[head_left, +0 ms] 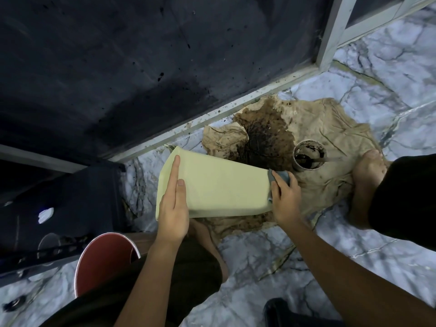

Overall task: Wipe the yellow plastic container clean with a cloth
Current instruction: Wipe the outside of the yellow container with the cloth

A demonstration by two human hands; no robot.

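Note:
The pale yellow plastic container (219, 185) lies on its side above the floor, its wide rim to the left and its narrow base to the right. My left hand (173, 208) lies flat along its left part, fingers stretched toward the rim. My right hand (284, 197) presses a small grey cloth (279, 177) against the container's base end. Most of the cloth is hidden under my fingers.
A stained brown sheet (318, 128) with a dark spill covers the marble floor (271, 267) behind the container. A small round tub (309, 158) of black liquid stands on it. A red bucket (103, 258) is near left, dark cabinet (70, 197) beside it. Bare feet rest on the sheet.

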